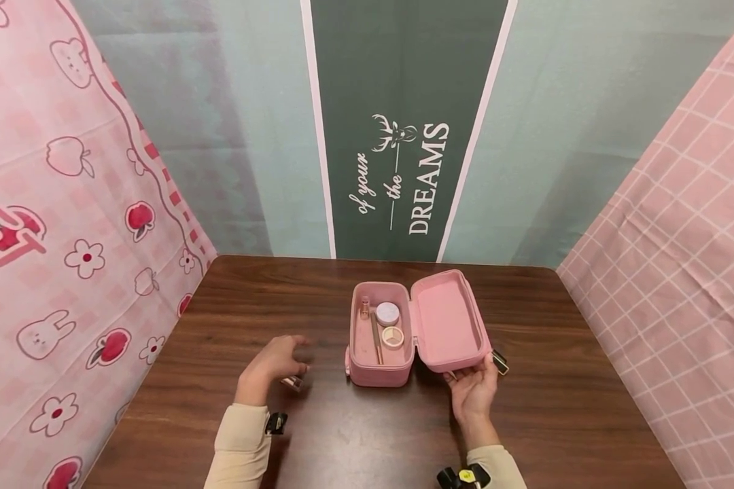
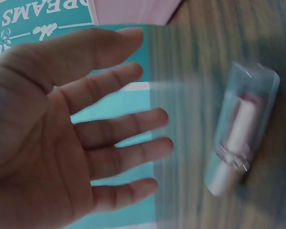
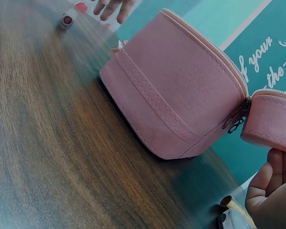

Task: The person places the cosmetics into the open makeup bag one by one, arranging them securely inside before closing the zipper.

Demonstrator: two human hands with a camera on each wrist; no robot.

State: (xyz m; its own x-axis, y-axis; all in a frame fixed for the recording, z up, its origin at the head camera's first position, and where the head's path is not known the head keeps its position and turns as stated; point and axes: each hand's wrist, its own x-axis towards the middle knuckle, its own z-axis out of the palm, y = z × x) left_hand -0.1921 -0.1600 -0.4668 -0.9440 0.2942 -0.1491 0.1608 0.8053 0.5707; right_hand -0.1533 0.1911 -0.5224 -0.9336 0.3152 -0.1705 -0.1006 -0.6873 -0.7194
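Fingers spread, my empty left hand (image 1: 275, 361) hovers near a lipstick (image 2: 241, 129). My right hand (image 1: 474, 390) grips a cosmetic case's (image 1: 380, 376) lid (image 1: 445, 318).

Left hand (image 2: 66, 129) spread, near a clear, boxy lipstick tube (image 2: 240, 131).
The tube lies untouched on brown wood-grain table (image 2: 193, 52); smooth pink case (image 2: 131, 12) nearby.
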